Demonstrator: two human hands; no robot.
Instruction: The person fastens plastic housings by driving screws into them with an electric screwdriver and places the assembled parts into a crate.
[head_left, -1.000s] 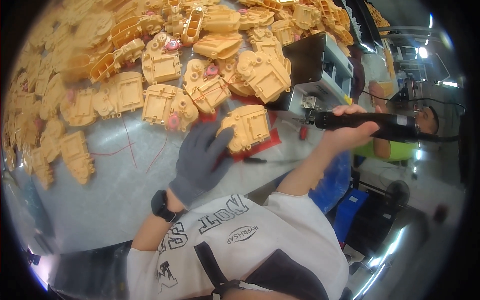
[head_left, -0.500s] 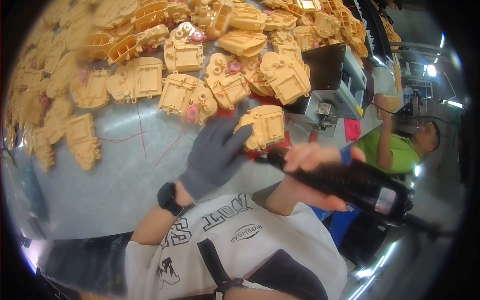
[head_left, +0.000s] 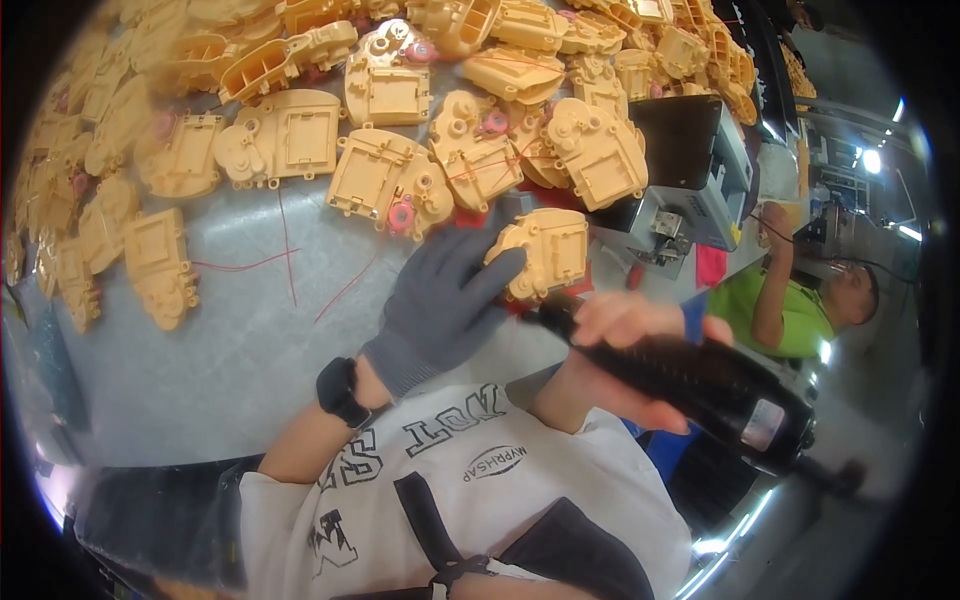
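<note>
My left hand, in a grey glove with a dark watch at the wrist, grips a yellow-orange plastic housing by its left side, thumb along the lower edge. The housing's face shows a rectangular recess and rounded bosses. Bare fingers of my right hand wrap round a black electric screwdriver, held slanting with its nose toward the housing's lower edge. Whether the bit touches the housing cannot be made out. Beyond my left hand lies a similar housing with a pink round part.
Many more yellow housings crowd the far side of the grey table, and thin red wires trail across it. A grey-and-black machine stands right of the held housing. Farther right sits a person in a green shirt.
The view has shifted slightly, moving the table's contents to the right in the picture. The screwdriver's nose is a little closer to the housing. Both hands keep their holds.
</note>
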